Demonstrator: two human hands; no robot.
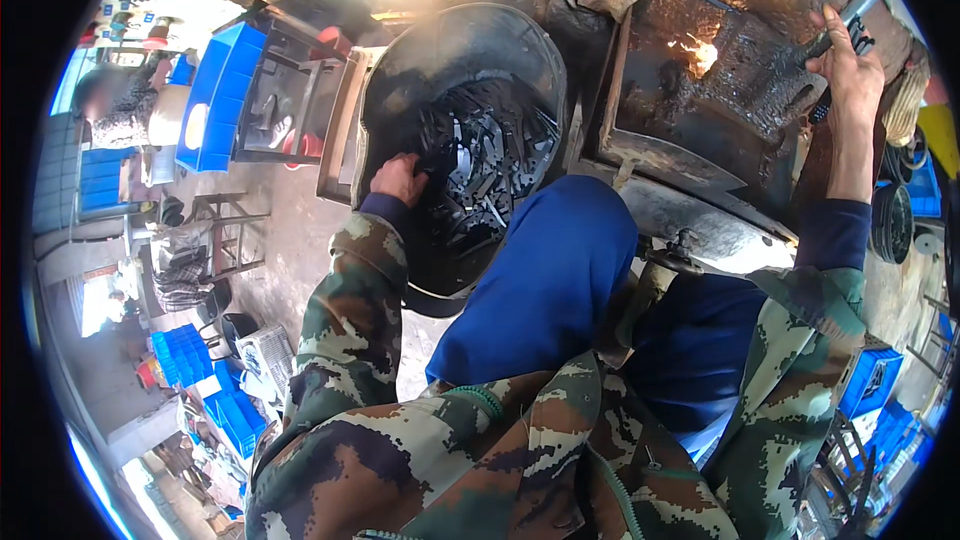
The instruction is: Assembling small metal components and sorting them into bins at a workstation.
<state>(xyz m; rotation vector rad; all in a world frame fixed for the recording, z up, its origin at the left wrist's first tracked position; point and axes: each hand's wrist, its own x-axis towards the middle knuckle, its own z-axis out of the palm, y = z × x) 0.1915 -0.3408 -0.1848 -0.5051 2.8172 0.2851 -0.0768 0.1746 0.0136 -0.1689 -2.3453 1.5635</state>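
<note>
My left hand (398, 178) reaches into a large dark metal basin (450, 40) and closes on flat black metal pieces (490, 155) heaped inside. My right hand (850, 65) is raised at the upper right and grips a metal rod handle (858, 8) beside a rusty, soot-covered forge (720, 70), where a small flame (703, 52) glows. My camouflage sleeves and blue trouser legs fill the lower middle of the view.
Blue plastic crates (215, 90) stand at the upper left, with more (190, 355) stacked at the lower left and at the lower right (872, 380). Another person (120, 110) is at the far left. A metal stool frame (225, 230) stands on the concrete floor.
</note>
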